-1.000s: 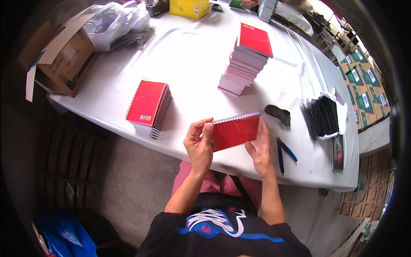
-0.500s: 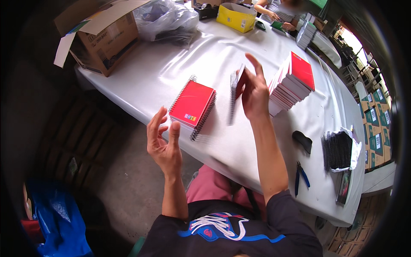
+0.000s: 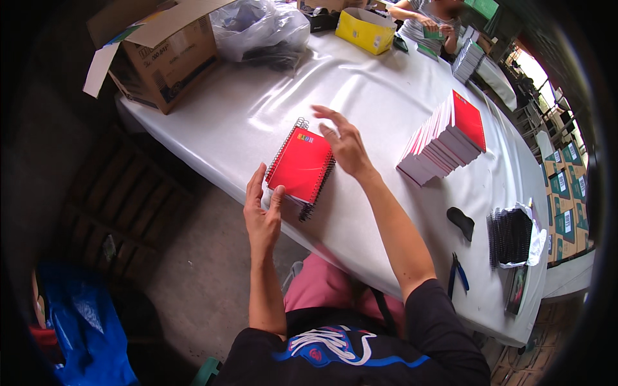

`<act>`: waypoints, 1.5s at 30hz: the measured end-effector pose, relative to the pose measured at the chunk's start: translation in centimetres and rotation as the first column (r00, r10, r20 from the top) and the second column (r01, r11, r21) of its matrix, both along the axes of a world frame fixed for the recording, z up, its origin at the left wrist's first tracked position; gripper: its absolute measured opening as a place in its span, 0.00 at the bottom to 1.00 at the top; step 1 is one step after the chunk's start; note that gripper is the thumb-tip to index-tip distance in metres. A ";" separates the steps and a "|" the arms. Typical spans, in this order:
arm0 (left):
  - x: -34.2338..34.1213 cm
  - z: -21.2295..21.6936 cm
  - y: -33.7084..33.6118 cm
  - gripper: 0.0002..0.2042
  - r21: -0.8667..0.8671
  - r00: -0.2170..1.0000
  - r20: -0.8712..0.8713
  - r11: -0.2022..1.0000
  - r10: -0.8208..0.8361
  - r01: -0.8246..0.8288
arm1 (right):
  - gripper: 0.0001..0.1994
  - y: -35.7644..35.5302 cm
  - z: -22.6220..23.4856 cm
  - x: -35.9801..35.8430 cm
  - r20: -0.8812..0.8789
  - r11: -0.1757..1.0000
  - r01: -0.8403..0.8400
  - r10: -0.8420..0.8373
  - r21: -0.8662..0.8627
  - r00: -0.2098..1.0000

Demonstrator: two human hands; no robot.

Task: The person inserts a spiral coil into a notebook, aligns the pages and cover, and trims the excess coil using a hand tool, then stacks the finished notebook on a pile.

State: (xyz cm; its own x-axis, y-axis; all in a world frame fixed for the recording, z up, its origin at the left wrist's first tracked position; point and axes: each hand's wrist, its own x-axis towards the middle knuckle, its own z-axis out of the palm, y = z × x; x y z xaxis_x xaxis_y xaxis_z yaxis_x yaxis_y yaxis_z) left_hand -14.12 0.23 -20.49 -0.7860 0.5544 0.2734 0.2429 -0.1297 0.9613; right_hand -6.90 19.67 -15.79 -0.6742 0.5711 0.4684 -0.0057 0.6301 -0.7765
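Note:
A small pile of red spiral-bound notebooks [image 3: 300, 164] lies on the white-covered table in front of me, black wire coils along both long sides. My left hand [image 3: 262, 212] is at the pile's near left corner, thumb and fingers apart, the fingertips against its edges. Just off the pile's far right side, my right hand [image 3: 347, 147] is empty with its fingers spread, slightly blurred. Farther right stands a tall, leaning stack of red-covered books [image 3: 444, 141], white page edges showing.
Blue-handled pliers [image 3: 458, 273], a dark oblong object [image 3: 460, 223] and a bundle of black coils [image 3: 510, 238] lie at right. A cardboard box [image 3: 168, 67], a plastic bag [image 3: 261, 32] and a yellow box [image 3: 365, 32] stand behind. Another person [image 3: 428, 26] handles green items at the far side.
My right hand has let go of the notebook it held upright and moved left. The pile's top cover now has its label at the far end. My left hand has come against the pile.

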 end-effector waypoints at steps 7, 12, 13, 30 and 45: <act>-0.8 -0.8 0.8 0.22 0.073 0.994 0.076 0.995 -0.078 0.073 | 0.21 0.1 -4.5 0.8 0.053 0.887 -0.023 0.054 -0.461 0.997; -0.9 -1.3 0.4 0.25 0.188 0.993 0.106 0.980 0.046 -0.065 | 0.16 -2.7 3.0 4.0 -0.003 0.964 0.133 -0.136 0.230 0.991; -0.8 -0.5 -0.1 0.26 0.178 0.992 0.089 0.978 0.093 -0.107 | 0.15 -2.9 5.0 5.8 -0.077 0.880 0.198 -0.183 0.431 0.980; 12.2 11.4 3.0 0.20 0.309 0.678 -0.725 0.936 0.120 0.166 | 0.39 2.2 14.4 23.1 -0.124 0.588 0.759 -0.762 0.281 0.636; 21.6 1.5 7.9 0.24 -0.439 0.435 -0.738 0.857 -0.515 0.269 | 0.22 -2.6 0.6 38.4 0.291 0.675 0.723 -0.728 0.147 0.620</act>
